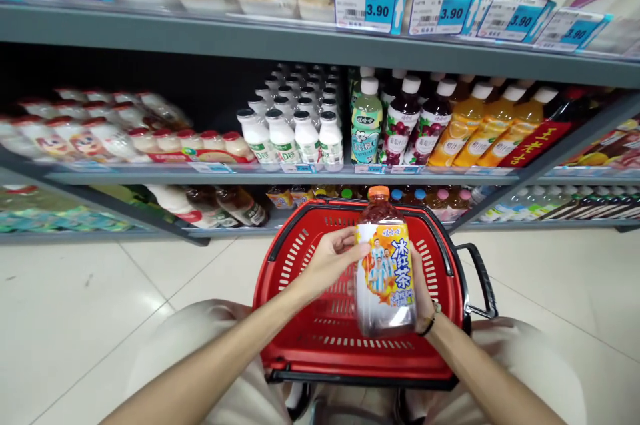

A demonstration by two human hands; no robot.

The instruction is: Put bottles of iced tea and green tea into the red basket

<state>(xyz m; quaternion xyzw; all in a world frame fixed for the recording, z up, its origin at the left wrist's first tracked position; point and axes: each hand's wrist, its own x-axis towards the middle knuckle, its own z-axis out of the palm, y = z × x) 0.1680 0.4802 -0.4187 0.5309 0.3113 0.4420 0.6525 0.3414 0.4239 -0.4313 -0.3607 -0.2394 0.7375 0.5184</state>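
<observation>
A large iced tea bottle [384,271] with an orange cap and a yellow-orange label stands upright above a red shopping basket [285,265]. My right hand [421,291] wraps around the bottle from behind and below. My left hand [331,261] rests its fingertips on the label's left edge. The basket sits on the floor in front of my knees, and its mesh bottom shows nothing inside.
Grey store shelves [300,45] run across the view. White milk drink bottles [293,138], purple and orange juice bottles [463,121] and red-capped yoghurt drinks [165,141] fill the middle shelf. Price tags [369,6] hang above. The floor [90,305] is pale tile.
</observation>
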